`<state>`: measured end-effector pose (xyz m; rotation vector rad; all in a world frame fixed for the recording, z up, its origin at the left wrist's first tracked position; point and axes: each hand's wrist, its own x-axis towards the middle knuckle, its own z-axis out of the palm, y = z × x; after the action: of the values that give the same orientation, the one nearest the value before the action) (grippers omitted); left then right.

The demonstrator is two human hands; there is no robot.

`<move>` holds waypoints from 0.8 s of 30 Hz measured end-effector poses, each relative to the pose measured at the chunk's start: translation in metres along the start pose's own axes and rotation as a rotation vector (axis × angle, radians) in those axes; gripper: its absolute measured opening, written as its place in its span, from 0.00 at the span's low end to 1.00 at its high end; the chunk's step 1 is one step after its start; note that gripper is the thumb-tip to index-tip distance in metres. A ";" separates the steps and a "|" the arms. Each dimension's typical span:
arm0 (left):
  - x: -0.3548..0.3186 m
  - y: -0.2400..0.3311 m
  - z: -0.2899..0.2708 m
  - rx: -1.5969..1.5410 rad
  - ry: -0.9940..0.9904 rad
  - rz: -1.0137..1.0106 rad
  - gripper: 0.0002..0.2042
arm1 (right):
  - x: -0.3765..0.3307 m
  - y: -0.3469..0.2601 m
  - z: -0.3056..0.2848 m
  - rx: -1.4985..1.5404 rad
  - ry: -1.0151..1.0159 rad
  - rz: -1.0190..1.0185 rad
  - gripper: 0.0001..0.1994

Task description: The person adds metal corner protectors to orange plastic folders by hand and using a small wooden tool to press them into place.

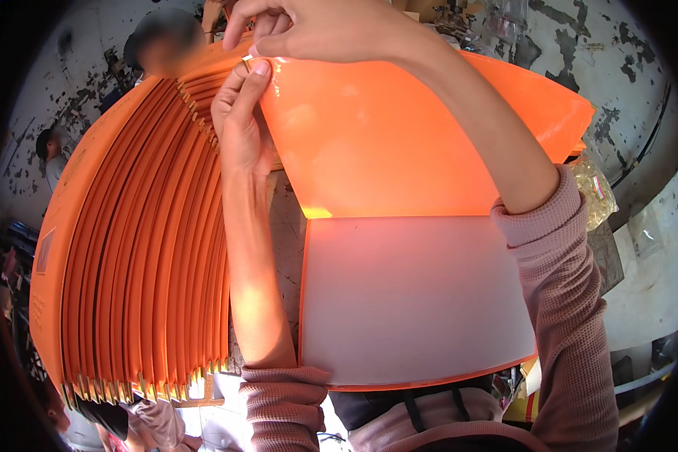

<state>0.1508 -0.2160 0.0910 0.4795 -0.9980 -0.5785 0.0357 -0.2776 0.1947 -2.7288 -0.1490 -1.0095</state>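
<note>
An orange hardcover book lies open before me, with its orange cover (384, 135) raised at the far side and a pale blank page (414, 301) facing up nearer my body. My left hand (241, 113) pinches the cover's far left corner between thumb and fingers. A small gold metal corner piece (246, 59) shows at that corner. Over the same corner my right hand (309, 30) bends down, fingers curled and thumb touching the edge; what its fingertips hold is hidden. To the left stands a long stack of orange books (143, 241), several gold corners along its edges.
A clear plastic bag of gold pieces (599, 192) sits beyond my right forearm. One person (158, 45) is behind the stack, another (51, 154) farther left. Peeling walls (580, 45) surround the work area. A pale sheet-like surface (652, 264) lies at the right.
</note>
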 end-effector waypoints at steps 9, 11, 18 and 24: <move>0.002 0.000 -0.008 0.042 -0.039 0.048 0.04 | -0.005 -0.017 -0.002 -0.091 -0.080 0.031 0.06; 0.001 0.000 -0.005 0.048 -0.025 0.048 0.04 | -0.004 -0.021 -0.005 -0.156 -0.038 -0.021 0.04; 0.003 -0.001 -0.011 0.059 0.003 0.065 0.04 | 0.000 -0.041 -0.023 -0.319 -0.269 -0.175 0.04; 0.006 0.010 -0.011 0.041 0.034 0.171 0.09 | 0.000 -0.007 -0.004 -0.251 -0.230 -0.065 0.04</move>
<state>0.1649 -0.2113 0.0957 0.4342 -1.0092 -0.3963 0.0322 -0.2716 0.1990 -3.0839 -0.1598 -0.7726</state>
